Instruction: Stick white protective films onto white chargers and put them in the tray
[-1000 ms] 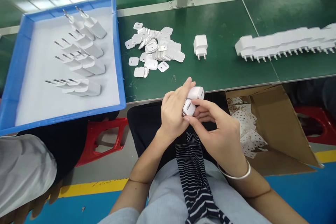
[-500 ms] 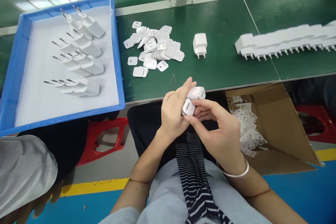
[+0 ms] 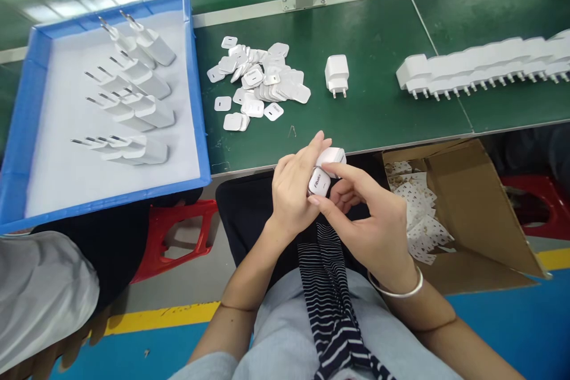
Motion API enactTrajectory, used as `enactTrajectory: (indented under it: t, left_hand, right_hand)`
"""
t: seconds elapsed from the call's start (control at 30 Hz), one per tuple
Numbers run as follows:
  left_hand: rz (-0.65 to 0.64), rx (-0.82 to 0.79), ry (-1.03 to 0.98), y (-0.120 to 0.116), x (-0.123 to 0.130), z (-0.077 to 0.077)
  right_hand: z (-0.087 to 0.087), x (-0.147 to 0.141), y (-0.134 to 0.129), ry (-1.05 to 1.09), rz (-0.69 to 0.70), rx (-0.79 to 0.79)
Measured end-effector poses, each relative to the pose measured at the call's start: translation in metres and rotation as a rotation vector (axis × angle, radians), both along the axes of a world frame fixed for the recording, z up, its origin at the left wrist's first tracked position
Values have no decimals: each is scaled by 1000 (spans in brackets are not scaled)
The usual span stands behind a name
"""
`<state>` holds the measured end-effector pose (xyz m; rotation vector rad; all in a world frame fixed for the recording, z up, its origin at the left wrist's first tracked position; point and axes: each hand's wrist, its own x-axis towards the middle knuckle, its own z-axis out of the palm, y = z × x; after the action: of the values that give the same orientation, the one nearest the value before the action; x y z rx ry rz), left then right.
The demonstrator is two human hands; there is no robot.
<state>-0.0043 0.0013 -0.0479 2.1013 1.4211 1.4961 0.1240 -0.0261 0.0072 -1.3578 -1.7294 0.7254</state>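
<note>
My left hand is closed around two white plug chargers at the table's front edge. The nearer charger turns its printed end with a small slot towards me; the farther charger lies just beyond it. My right hand grips the nearer charger's end cover between thumb and forefinger, its other fingers curled. On the green table beyond lies a single white charger, prongs towards me. To its left is a loose heap of white end covers, some printed and slotted.
A blue tray at the left holds several white chargers, prongs up. A long row of chargers lines the right side of the table. Below stands an open cardboard box with printed paper scraps. A co-worker's sleeve is at lower left.
My right thumb and forefinger have spread slightly to opposite edges of the nearer charger's end, baring more of its face. The forefinger has shifted up. The view has moved a little.
</note>
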Motion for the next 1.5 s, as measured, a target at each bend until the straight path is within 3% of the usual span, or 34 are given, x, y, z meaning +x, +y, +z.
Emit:
enactTrajectory:
  t: [1.5]
  left_hand:
    - [-32, 14, -8, 2, 1, 1]
  right_hand:
    - [3, 4, 6, 11, 20, -26]
